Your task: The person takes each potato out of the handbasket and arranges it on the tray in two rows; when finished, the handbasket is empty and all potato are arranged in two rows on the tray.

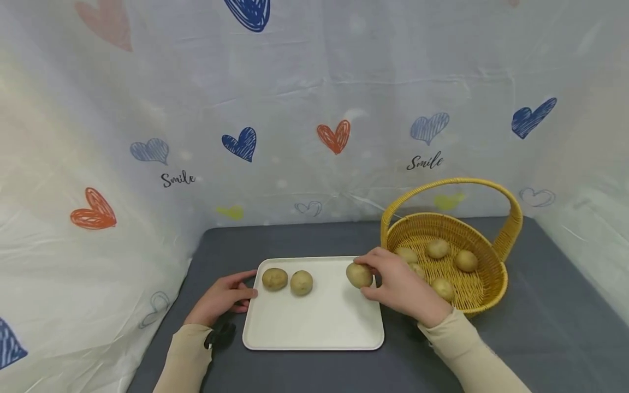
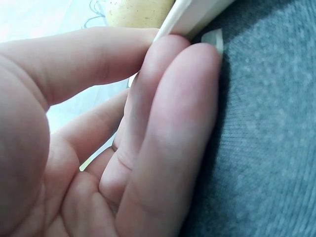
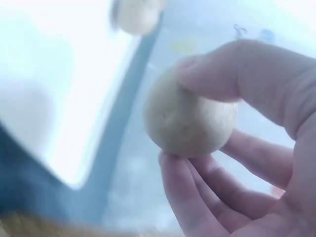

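Observation:
Between the thumb and fingertips of my right hand [image 1: 400, 278] is a potato [image 1: 358, 275], carried over the right part of a white tray [image 1: 314, 327]. In the right wrist view that potato [image 3: 182, 123] is pinched, thumb on one side and fingers on the other. My left hand [image 1: 221, 297] grips the tray's left edge. Up close in the left wrist view, the thumb lies at the rim [image 2: 185, 17] and the fingers curl against its outside and underside. Two potatoes rest near the tray's upper left, one [image 1: 274, 279] beside the other [image 1: 301, 283].
A yellow wicker basket [image 1: 496, 278] with a tall arched handle stands right of the tray, with several potatoes inside. My right forearm passes in front of it. Dark grey cloth [image 1: 295, 371] covers the table. Behind hangs a white curtain [image 1: 295, 82] printed with hearts.

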